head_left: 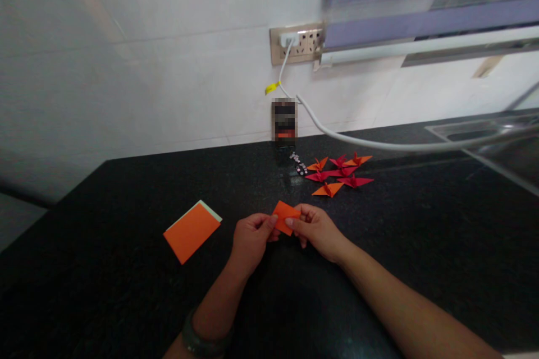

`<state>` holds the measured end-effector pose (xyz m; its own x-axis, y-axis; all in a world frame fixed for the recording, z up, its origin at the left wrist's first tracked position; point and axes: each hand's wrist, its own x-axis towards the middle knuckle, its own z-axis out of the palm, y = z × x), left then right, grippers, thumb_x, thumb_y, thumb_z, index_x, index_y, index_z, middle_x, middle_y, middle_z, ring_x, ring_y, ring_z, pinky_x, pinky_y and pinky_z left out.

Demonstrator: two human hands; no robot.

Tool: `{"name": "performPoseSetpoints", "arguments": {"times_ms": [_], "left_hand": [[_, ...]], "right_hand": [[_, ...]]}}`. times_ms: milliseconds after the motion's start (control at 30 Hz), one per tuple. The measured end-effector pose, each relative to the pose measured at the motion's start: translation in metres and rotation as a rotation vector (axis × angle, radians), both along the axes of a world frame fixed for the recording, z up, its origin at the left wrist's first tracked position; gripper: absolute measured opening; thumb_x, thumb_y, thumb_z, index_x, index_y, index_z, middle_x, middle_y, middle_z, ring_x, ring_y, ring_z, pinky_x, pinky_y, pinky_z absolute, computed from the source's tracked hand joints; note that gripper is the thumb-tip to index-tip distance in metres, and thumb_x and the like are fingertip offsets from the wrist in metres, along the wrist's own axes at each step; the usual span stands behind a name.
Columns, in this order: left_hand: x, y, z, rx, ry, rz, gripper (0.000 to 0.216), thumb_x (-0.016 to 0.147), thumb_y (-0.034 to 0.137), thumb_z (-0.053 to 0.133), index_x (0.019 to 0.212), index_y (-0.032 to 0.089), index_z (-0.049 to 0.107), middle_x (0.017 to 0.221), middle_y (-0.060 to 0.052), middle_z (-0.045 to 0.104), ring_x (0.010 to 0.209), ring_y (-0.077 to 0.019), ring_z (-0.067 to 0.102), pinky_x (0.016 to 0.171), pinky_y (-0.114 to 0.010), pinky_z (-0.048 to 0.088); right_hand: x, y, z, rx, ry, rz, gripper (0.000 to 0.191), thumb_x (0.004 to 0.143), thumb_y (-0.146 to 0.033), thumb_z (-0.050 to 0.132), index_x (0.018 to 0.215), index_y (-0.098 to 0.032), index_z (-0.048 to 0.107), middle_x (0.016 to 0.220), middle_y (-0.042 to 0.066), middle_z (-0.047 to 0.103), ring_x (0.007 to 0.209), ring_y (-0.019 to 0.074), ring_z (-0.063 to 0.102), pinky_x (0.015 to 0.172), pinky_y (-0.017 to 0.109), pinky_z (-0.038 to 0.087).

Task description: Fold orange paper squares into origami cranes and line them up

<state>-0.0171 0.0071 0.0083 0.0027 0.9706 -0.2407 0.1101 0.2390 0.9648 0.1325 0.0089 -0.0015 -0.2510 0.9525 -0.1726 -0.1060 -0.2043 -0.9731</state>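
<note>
A small folded piece of orange paper (283,214) is held up between both my hands, over the dark countertop. My left hand (253,238) pinches its left corner between thumb and fingers. On the right side, my right hand (318,231) grips the paper with the thumb on top; the fingers beneath are partly hidden. Left of my hands lies a stack of orange paper sheets (191,234), with a pale sheet showing at its far edge. Beyond my right hand sit several origami cranes, among them an orange crane (327,189) and a red crane (356,181).
A phone-like device (284,120), blurred out, leans against the white wall (126,67), with a beaded strap (298,164) before it. A white cable (357,141) runs from the socket (297,45) across to the right. At the right edge is a sink (505,162).
</note>
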Motion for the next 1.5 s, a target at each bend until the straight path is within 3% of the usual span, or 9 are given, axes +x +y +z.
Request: {"name": "performPoseSetpoints", "arguments": {"times_ms": [167, 300, 500, 733, 933, 1100, 1233, 1367, 1500], "left_hand": [[0.0001, -0.0007, -0.0004, -0.052, -0.055, -0.088, 0.021, 0.066, 0.032, 0.064, 0.070, 0.012, 0.064, 0.057, -0.001, 0.063, 0.050, -0.0092, 0.056, 0.051, -0.019, 0.044], [0.0005, -0.0014, 0.0001, -0.060, -0.071, -0.115, 0.018, 0.064, 0.030, 0.065, 0.066, 0.012, 0.063, 0.054, -0.001, 0.062, 0.048, -0.0091, 0.055, 0.050, -0.020, 0.044], [0.0002, -0.0017, -0.0030, -0.026, -0.032, -0.145, 0.021, 0.064, 0.032, 0.066, 0.061, 0.012, 0.063, 0.052, -0.001, 0.061, 0.048, -0.0098, 0.054, 0.051, -0.021, 0.042], [-0.0002, -0.0027, -0.0037, 0.081, -0.019, -0.196, 0.023, 0.061, 0.033, 0.068, 0.072, 0.013, 0.065, 0.065, -0.001, 0.064, 0.059, -0.0115, 0.054, 0.056, -0.021, 0.040], [0.0006, -0.0039, -0.0031, 0.152, 0.133, -0.152, 0.030, 0.061, 0.042, 0.066, 0.055, 0.014, 0.056, 0.049, 0.005, 0.046, 0.047, -0.0072, 0.039, 0.045, -0.019, 0.030], [-0.0011, -0.0038, -0.0041, 0.199, 0.179, -0.131, 0.037, 0.067, 0.046, 0.058, 0.048, 0.015, 0.050, 0.046, 0.006, 0.038, 0.046, -0.0073, 0.035, 0.045, -0.020, 0.028], [-0.0015, -0.0030, -0.0029, 0.171, 0.153, -0.130, 0.044, 0.076, 0.050, 0.044, 0.050, 0.015, 0.051, 0.047, 0.004, 0.041, 0.046, -0.0085, 0.037, 0.046, -0.021, 0.029], [-0.0009, -0.0021, -0.0023, 0.132, 0.117, -0.263, 0.033, 0.073, 0.045, 0.050, 0.066, 0.015, 0.059, 0.058, 0.000, 0.056, 0.053, -0.0116, 0.050, 0.051, -0.022, 0.038], [-0.0011, -0.0025, -0.0042, 0.104, 0.129, -0.349, 0.029, 0.074, 0.040, 0.051, 0.062, 0.015, 0.059, 0.054, -0.001, 0.057, 0.051, -0.0121, 0.052, 0.052, -0.022, 0.040]], "right_hand": [[0.0041, 0.0026, 0.0000, 0.059, -0.062, -0.028, 0.027, 0.063, -0.037, 0.067, 0.065, -0.016, 0.051, 0.044, -0.010, 0.041, 0.035, 0.0027, 0.031, 0.034, 0.017, 0.020], [0.0043, 0.0016, 0.0023, 0.069, -0.058, -0.033, 0.028, 0.060, -0.037, 0.070, 0.067, -0.015, 0.054, 0.050, -0.007, 0.045, 0.040, 0.0036, 0.035, 0.038, 0.018, 0.024], [0.0044, 0.0004, 0.0047, 0.128, -0.102, -0.034, 0.028, 0.067, -0.042, 0.063, 0.064, -0.014, 0.056, 0.050, -0.006, 0.044, 0.042, 0.0048, 0.035, 0.040, 0.019, 0.025], [0.0080, 0.0018, -0.0006, 0.220, -0.172, 0.030, 0.028, 0.069, -0.041, 0.061, 0.064, -0.013, 0.058, 0.056, -0.004, 0.044, 0.051, 0.0071, 0.038, 0.047, 0.020, 0.030], [0.0072, 0.0011, 0.0012, 0.265, -0.256, 0.083, 0.028, 0.069, -0.041, 0.062, 0.059, -0.015, 0.058, 0.059, -0.002, 0.045, 0.055, 0.0090, 0.042, 0.051, 0.021, 0.034], [0.0075, 0.0008, 0.0051, 0.253, -0.260, 0.105, 0.025, 0.069, -0.036, 0.062, 0.057, -0.015, 0.057, 0.059, -0.002, 0.046, 0.055, 0.0090, 0.043, 0.050, 0.021, 0.034], [0.0074, 0.0005, 0.0050, 0.218, -0.221, 0.120, 0.024, 0.067, -0.035, 0.063, 0.056, -0.014, 0.056, 0.056, -0.003, 0.046, 0.052, 0.0080, 0.042, 0.048, 0.020, 0.032], [0.0071, 0.0014, 0.0049, 0.130, -0.128, 0.052, 0.027, 0.065, -0.039, 0.065, 0.058, -0.014, 0.055, 0.051, -0.005, 0.046, 0.046, 0.0065, 0.039, 0.045, 0.020, 0.030], [0.0062, 0.0021, 0.0037, 0.054, -0.082, -0.037, 0.030, 0.065, -0.042, 0.064, 0.058, -0.015, 0.054, 0.046, -0.006, 0.043, 0.040, 0.0047, 0.033, 0.039, 0.019, 0.024]]}}
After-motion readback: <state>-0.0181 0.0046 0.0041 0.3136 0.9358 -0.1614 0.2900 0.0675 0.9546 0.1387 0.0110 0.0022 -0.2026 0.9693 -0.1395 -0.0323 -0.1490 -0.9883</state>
